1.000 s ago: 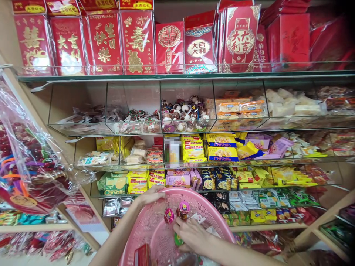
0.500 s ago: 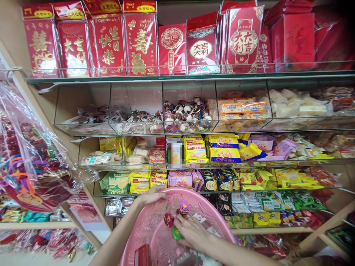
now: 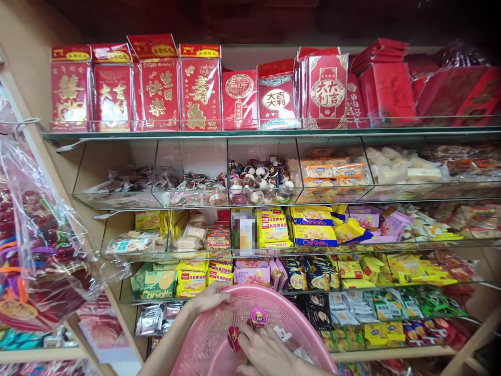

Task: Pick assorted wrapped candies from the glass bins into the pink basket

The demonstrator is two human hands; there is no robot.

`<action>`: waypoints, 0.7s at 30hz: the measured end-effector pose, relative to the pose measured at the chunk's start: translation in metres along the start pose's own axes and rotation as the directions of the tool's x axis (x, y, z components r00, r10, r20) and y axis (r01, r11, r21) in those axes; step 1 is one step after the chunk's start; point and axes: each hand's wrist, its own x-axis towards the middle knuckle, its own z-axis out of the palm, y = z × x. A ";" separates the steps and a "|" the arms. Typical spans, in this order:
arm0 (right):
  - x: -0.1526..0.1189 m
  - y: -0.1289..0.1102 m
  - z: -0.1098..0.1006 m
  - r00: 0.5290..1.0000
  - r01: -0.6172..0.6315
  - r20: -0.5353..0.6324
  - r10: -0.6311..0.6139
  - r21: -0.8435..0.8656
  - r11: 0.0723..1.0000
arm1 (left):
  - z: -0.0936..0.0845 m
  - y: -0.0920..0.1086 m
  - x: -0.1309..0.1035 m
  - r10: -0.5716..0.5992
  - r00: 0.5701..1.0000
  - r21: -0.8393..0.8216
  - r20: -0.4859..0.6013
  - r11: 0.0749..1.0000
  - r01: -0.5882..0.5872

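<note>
Our basket (image 3: 293,314) has dropped in view; left hand (image 3: 205,299) grips its rim, right hand (image 3: 264,347) half-curls by 2 cups (image 3: 259,317) (hold unclear).

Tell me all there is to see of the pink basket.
The basket is round and pink, apparently plastic, with a smooth rim and a wall full of small holes. It sits before the shelves, its open side facing the camera; the picture's lower edge cuts off its near part. The left hand holds the rim at the upper left. Small packs, one purple-topped, lie inside, where the right hand reaches; whether that hand touches the basket, I cannot tell.
</note>
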 end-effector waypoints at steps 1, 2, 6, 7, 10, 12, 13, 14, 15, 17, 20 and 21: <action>0.003 0.002 -0.013 0.999 -0.007 -0.041 0.007 0.005 1.000 | 0.000 0.000 0.001 0.003 1.000 -0.002 0.001 1.000 -0.003; 0.006 0.006 -0.029 0.996 -0.011 -0.083 0.012 0.012 1.000 | 0.000 -0.001 0.001 0.014 1.000 0.000 -0.005 1.000 -0.014; 0.025 0.036 -0.108 0.965 -0.047 -0.255 0.056 0.040 0.998 | 0.001 -0.001 0.003 0.055 0.998 0.012 -0.021 0.998 -0.055; 0.031 0.048 -0.129 0.949 -0.060 -0.307 0.072 0.050 0.997 | 0.001 0.000 0.003 0.051 0.999 0.009 -0.017 0.999 -0.051; 0.052 0.087 -0.190 0.867 -0.101 -0.482 0.124 0.073 0.992 | 0.002 0.004 0.000 0.007 1.000 -0.014 -0.011 1.000 -0.007; 0.070 0.111 -0.227 0.795 -0.158 -0.577 0.185 0.097 0.983 | 0.002 0.006 -0.002 -0.007 1.000 -0.023 -0.022 1.000 0.006; 0.080 0.122 -0.243 0.759 -0.184 -0.615 0.216 0.115 0.976 | 0.003 0.006 -0.002 -0.005 1.000 -0.023 -0.026 1.000 0.004; 0.091 0.131 -0.256 0.731 -0.215 -0.633 0.254 0.140 0.967 | 0.003 0.006 -0.003 0.002 0.999 -0.022 -0.034 1.000 -0.003; 0.102 0.138 -0.268 0.714 -0.248 -0.635 0.296 0.166 0.954 | 0.003 0.005 -0.003 0.008 0.999 -0.023 -0.039 1.000 -0.009; 0.123 0.148 -0.284 0.711 -0.330 -0.587 0.387 0.208 0.921 | 0.003 0.002 -0.003 0.017 0.999 -0.029 -0.043 0.999 -0.019; 0.148 0.152 -0.294 0.746 -0.450 -0.440 0.500 0.221 0.865 | 0.001 -0.004 -0.004 0.018 0.999 -0.038 -0.044 0.999 -0.019; 0.154 0.151 -0.295 0.761 -0.475 -0.387 0.520 0.213 0.854 | 0.000 -0.006 -0.004 0.021 0.999 -0.042 -0.044 0.999 -0.023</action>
